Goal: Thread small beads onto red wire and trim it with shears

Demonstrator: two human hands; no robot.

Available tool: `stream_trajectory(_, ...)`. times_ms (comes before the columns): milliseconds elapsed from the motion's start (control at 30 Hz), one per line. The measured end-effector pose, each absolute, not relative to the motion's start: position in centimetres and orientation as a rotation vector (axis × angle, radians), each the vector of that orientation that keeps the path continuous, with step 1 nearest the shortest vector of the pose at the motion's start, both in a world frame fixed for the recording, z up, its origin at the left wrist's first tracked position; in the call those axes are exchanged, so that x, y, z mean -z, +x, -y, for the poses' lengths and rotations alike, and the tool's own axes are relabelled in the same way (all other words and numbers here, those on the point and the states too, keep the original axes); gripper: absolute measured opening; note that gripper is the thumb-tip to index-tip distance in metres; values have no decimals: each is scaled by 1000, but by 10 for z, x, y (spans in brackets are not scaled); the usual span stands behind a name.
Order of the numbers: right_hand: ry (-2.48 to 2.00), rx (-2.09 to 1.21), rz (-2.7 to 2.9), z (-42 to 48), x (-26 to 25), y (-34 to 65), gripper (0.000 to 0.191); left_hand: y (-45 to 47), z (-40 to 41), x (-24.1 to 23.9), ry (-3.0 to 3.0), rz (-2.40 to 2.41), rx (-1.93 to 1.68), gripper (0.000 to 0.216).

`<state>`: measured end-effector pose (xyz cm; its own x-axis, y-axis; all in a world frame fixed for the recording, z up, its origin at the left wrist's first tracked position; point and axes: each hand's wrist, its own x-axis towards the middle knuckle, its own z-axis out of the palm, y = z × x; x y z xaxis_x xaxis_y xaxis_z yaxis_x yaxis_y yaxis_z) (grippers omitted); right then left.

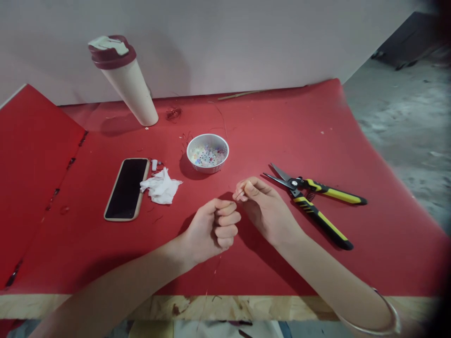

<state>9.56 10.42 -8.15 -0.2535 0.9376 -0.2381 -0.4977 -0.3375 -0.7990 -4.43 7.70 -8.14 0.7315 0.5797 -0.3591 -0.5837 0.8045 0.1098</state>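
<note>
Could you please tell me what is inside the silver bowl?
Inside the bowl lie many small bead-like pieces, mostly pale, some bluish. Dark holes show among them. Whatever lies beneath the pieces, or behind the near wall, is covered.

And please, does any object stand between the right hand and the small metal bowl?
Nothing visible does: only red surface shows between the right hand and the metal bowl. The left hand is close beside, and the cutters lie to the right, both outside that path.

bowl (207,169): smooth, shiny metal | phone screen (127,188): glossy | tissue (162,187): matt paper | shear blades (282,172): metal | table edge (268,307): bare wood
</note>
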Motion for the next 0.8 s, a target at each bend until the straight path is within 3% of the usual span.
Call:
stream_trajectory(100,-862,-1835,783,-106,83,97,9,-47,-77,81,-66,-325,-647,30)
stream_trajectory(233,-839,-1894,952,-106,85,99,14,-50,-78,80,-115,-281,-654,31)
stream_trajectory(433,-871,-1795,1276,-109,85,102,8,-50,-79,83,-145,-325,-597,29)
stream_trajectory(800,-930,-1263,1619,-102,75,103,12,-49,-81,79,20,-446,-540,28)
